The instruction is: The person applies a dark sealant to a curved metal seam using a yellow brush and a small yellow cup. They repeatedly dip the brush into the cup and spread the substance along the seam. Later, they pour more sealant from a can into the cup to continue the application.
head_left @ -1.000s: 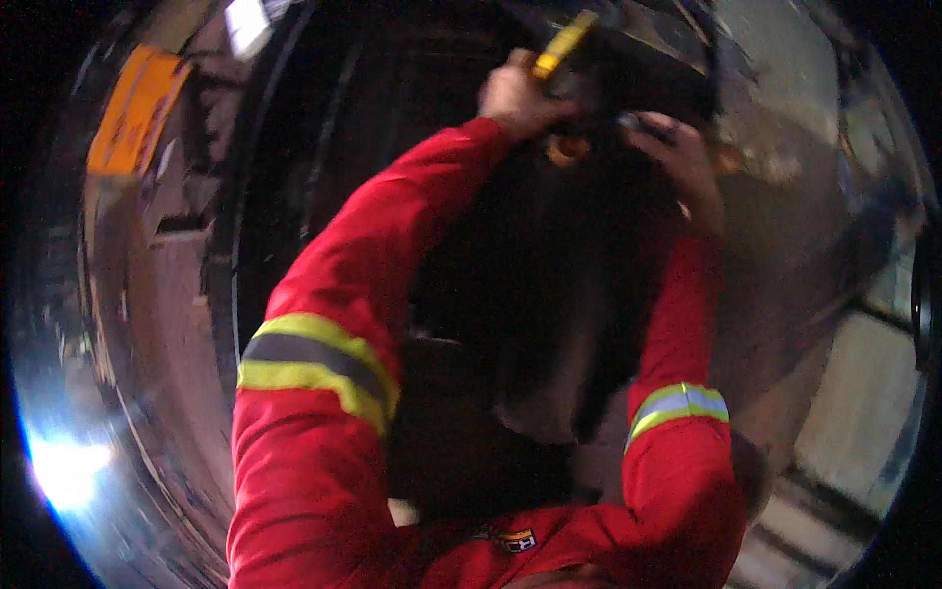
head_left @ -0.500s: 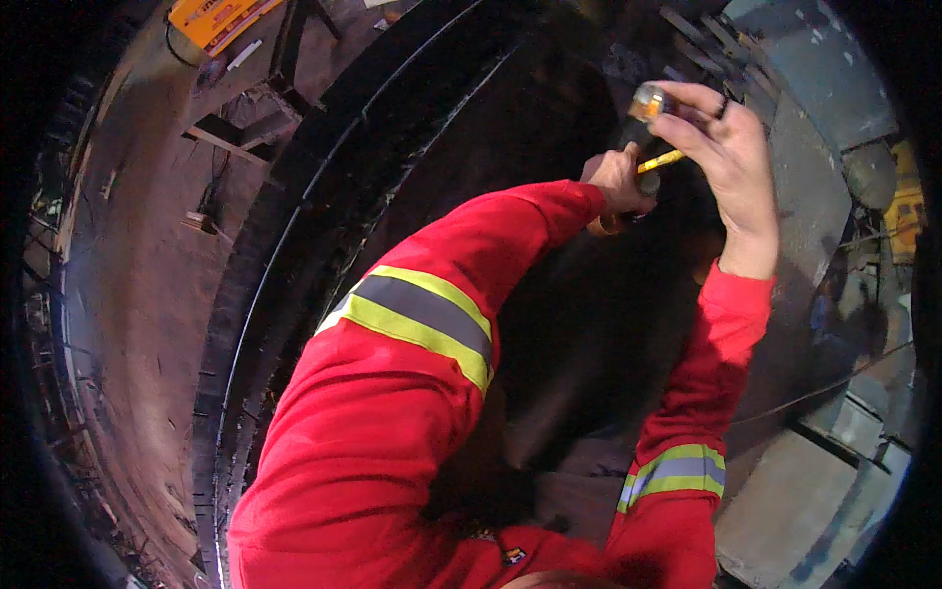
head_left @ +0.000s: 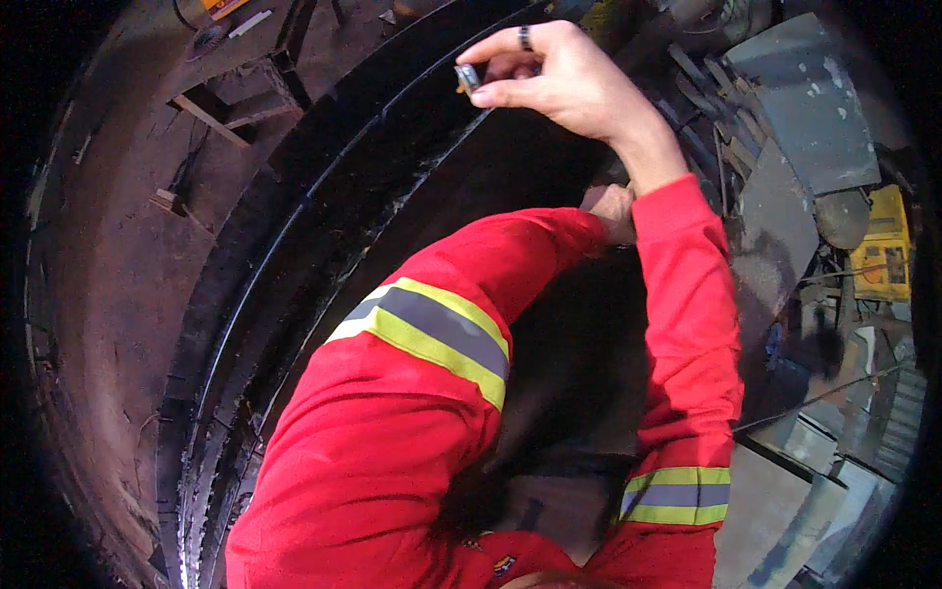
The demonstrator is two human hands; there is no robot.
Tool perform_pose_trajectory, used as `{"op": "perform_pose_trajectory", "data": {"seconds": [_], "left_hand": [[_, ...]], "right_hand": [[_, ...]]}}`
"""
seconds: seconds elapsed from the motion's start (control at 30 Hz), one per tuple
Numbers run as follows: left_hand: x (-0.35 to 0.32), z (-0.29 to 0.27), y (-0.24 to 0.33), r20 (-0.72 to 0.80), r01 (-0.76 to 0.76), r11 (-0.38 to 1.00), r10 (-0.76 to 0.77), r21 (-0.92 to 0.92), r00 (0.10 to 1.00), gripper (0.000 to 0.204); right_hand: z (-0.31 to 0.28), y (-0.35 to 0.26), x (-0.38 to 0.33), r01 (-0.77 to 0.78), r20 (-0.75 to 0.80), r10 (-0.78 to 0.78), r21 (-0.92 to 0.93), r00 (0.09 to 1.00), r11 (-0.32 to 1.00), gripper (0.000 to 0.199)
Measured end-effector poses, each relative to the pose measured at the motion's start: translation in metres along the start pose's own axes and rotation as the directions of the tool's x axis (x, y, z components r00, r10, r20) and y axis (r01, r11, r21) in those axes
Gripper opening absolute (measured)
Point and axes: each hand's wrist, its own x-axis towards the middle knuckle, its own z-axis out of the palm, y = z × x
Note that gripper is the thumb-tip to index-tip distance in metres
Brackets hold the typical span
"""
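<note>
My right hand (head_left: 579, 83) is stretched far forward, over the curved dark metal piece (head_left: 392, 147). Its thumb and fingertips pinch a small silvery block (head_left: 468, 78) with a brownish edge; I cannot make out its kind. A dark ring (head_left: 525, 38) sits on one finger. Partly behind my right wrist, my left hand (head_left: 610, 209) is low over the dark surface. Its fingers are hidden, so what it holds does not show. Both arms wear red sleeves with yellow and grey reflective bands, and the right forearm crosses in front of the left hand.
A bright line runs along the curved dark metal edge (head_left: 263, 263). On the brown floor at left stands a small metal frame (head_left: 221, 128). Grey metal plates (head_left: 805, 108), loose strips and a yellow machine (head_left: 882, 240) lie at right. An orange box (head_left: 224, 7) shows at the top.
My right hand has moved left and forward with the small block. A yellow strip seen by my left hand is no longer visible, and the right forearm now covers part of that hand.
</note>
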Motion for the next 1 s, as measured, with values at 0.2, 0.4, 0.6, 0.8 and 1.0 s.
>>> {"op": "perform_pose_trajectory", "data": {"seconds": [0.2,0.4,0.6,0.8,1.0], "left_hand": [[0.006,0.005,-0.018,-0.085,-0.193,0.980,0.196,0.046,0.977,0.055],[0.008,0.013,-0.004,0.054,-0.061,0.980,0.072,-0.188,0.996,0.047],[0.022,0.038,-0.040,-0.093,-0.220,0.925,0.200,-0.310,0.975,0.041],[0.009,0.013,-0.015,0.064,-0.120,0.931,0.151,-0.345,0.987,0.036],[0.004,0.004,0.004,0.023,-0.173,0.972,0.178,-0.158,0.984,0.038]], "right_hand": [[0.005,-0.014,0.038,-0.100,0.089,0.099,0.006,0.991,0.995,0.033],[0.006,0.001,0.055,-0.235,0.171,0.219,0.079,0.961,0.969,0.034],[0.024,-0.030,0.076,-0.242,0.262,0.244,-0.040,0.934,0.969,0.035],[0.024,0.008,0.067,-0.135,0.214,0.177,-0.196,0.961,0.971,0.035],[0.022,0.008,0.058,-0.153,0.185,0.201,-0.246,0.962,0.957,0.036]]}}
